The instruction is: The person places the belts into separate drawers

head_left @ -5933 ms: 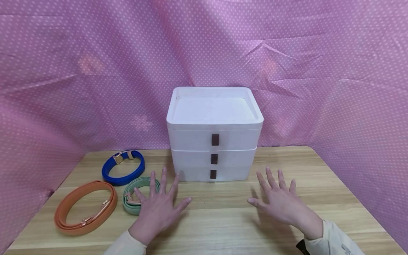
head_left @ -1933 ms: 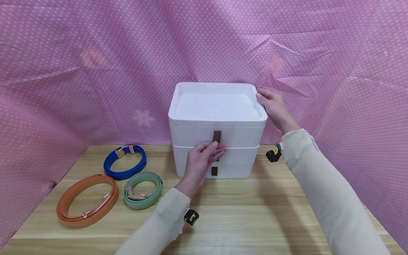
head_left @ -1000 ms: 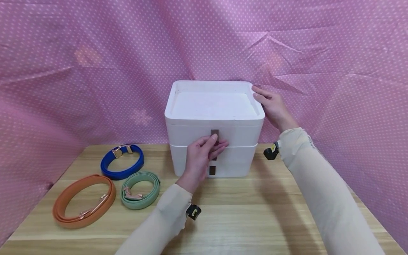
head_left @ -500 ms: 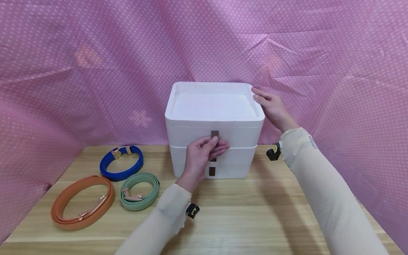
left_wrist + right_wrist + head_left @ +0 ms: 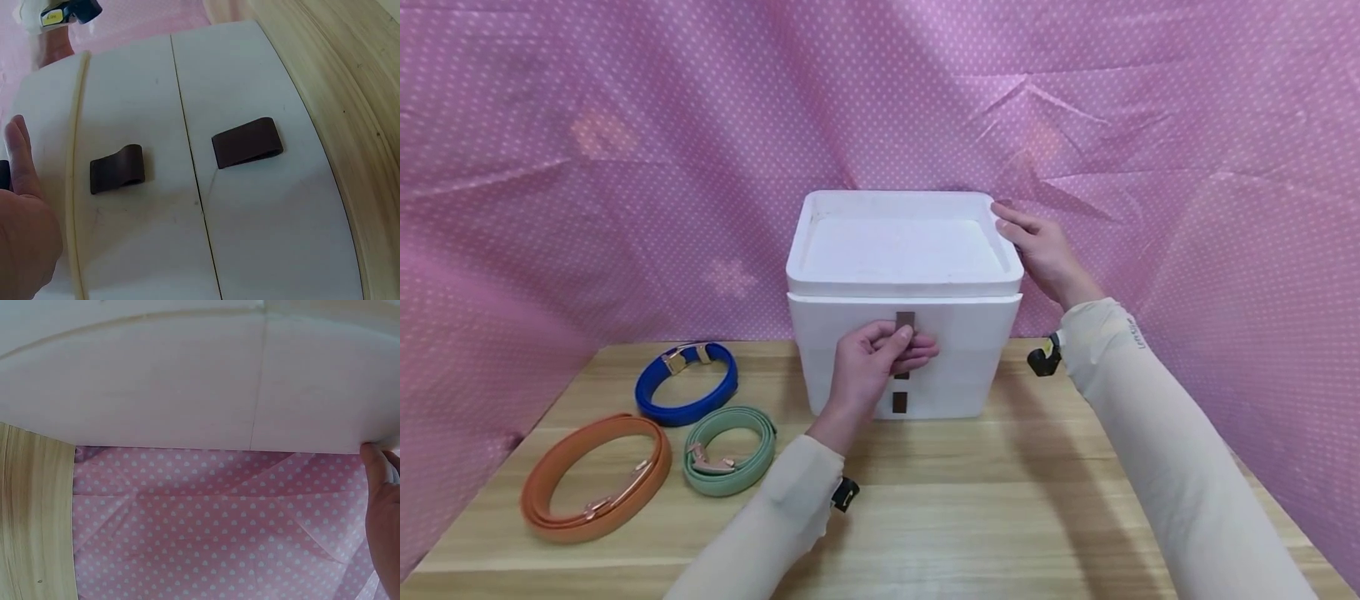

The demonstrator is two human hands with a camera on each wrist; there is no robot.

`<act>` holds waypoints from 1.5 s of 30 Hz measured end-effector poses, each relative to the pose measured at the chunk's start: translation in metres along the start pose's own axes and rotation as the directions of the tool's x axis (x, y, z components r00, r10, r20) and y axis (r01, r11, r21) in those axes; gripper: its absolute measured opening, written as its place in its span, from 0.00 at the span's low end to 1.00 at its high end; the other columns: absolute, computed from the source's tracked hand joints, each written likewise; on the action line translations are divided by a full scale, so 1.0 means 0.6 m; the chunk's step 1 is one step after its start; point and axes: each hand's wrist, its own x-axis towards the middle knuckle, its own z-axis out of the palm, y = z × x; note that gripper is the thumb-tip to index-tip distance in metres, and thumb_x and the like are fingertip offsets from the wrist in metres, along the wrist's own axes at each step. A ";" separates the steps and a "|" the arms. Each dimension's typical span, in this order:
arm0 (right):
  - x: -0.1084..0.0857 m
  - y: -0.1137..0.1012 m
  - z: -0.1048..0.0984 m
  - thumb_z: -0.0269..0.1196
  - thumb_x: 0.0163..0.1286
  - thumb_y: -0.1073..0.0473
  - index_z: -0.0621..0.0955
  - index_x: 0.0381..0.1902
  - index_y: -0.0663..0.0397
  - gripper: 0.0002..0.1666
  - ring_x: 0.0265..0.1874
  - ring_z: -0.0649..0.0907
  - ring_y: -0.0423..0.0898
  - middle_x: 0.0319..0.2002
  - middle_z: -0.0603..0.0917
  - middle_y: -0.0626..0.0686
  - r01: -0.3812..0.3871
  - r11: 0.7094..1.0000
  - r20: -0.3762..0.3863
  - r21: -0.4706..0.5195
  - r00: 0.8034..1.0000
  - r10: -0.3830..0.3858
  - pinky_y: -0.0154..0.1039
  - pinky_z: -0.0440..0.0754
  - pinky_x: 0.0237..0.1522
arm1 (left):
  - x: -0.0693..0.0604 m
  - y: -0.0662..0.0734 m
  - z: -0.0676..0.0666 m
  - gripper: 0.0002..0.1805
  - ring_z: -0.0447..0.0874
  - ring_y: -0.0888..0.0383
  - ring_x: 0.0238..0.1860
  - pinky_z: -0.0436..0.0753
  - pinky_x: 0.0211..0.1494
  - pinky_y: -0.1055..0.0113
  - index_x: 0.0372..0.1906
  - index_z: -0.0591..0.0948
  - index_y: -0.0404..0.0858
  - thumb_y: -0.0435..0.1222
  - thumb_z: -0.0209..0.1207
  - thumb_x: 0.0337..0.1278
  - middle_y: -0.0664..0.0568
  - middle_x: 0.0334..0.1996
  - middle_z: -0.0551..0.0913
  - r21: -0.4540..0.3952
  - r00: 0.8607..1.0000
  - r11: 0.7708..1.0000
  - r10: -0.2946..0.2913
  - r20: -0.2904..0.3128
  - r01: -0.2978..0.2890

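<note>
A white three-drawer cabinet [image 5: 925,383] stands at the back of the table, each drawer with a brown pull tab. My left hand [image 5: 868,358] pinches the top drawer's tab [image 5: 906,318] between thumb and fingers. That drawer's front juts slightly forward beneath the tray-like top [image 5: 902,250]. The lower two tabs, a middle tab [image 5: 119,169] and a bottom tab [image 5: 249,142], show in the left wrist view. My right hand [image 5: 1045,254] holds the cabinet's rear right corner at the rim; in the right wrist view a fingertip [image 5: 370,450] touches the side's edge.
Left of the cabinet lie three coiled belts: a blue belt [image 5: 685,408], a green belt [image 5: 730,479] and an orange belt [image 5: 591,525]. They rest on a wooden table [image 5: 985,525]. Pink dotted cloth [image 5: 700,167] hangs behind and at both sides.
Both hands have left the tabletop for the cabinet, the left taking the top tab, the right the rear corner. In the last half second the top drawer has come slightly forward.
</note>
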 end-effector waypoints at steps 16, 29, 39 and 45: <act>-0.001 0.001 -0.001 0.59 0.75 0.56 0.68 0.71 0.55 0.29 0.68 0.68 0.50 0.72 0.64 0.54 -0.008 1.000 -0.005 -0.019 1.000 0.008 0.35 0.76 0.60 | -0.012 -0.005 -0.002 0.11 0.88 0.44 0.38 0.87 0.44 0.54 0.43 0.80 0.22 0.30 0.57 0.68 0.35 0.36 0.86 0.044 0.996 0.996 0.079 0.040 -0.081; 0.000 -0.001 -0.003 0.58 0.75 0.56 0.68 0.71 0.55 0.29 0.68 0.69 0.50 0.72 0.64 0.55 -0.003 1.000 0.000 -0.025 1.000 0.003 0.33 0.77 0.58 | -0.020 -0.001 -0.002 0.10 0.88 0.44 0.37 0.87 0.42 0.53 0.39 0.78 0.22 0.29 0.56 0.69 0.35 0.36 0.86 0.083 0.987 0.987 0.129 0.095 -0.137; 0.000 0.000 -0.003 0.58 0.75 0.56 0.68 0.71 0.55 0.29 0.67 0.69 0.51 0.72 0.64 0.56 0.007 1.000 0.001 -0.027 1.000 -0.007 0.34 0.77 0.59 | -0.026 0.000 -0.003 0.09 0.88 0.43 0.37 0.88 0.41 0.53 0.39 0.79 0.22 0.29 0.56 0.69 0.35 0.35 0.86 0.093 0.979 0.981 0.157 0.128 -0.169; 0.000 0.002 -0.003 0.58 0.75 0.56 0.68 0.71 0.54 0.29 0.67 0.70 0.51 0.72 0.65 0.56 0.003 0.999 -0.004 -0.038 1.000 -0.003 0.33 0.77 0.58 | -0.027 -0.003 -0.006 0.09 0.88 0.42 0.37 0.88 0.41 0.52 0.40 0.79 0.22 0.29 0.56 0.69 0.35 0.35 0.86 0.084 0.976 0.980 0.170 0.137 -0.182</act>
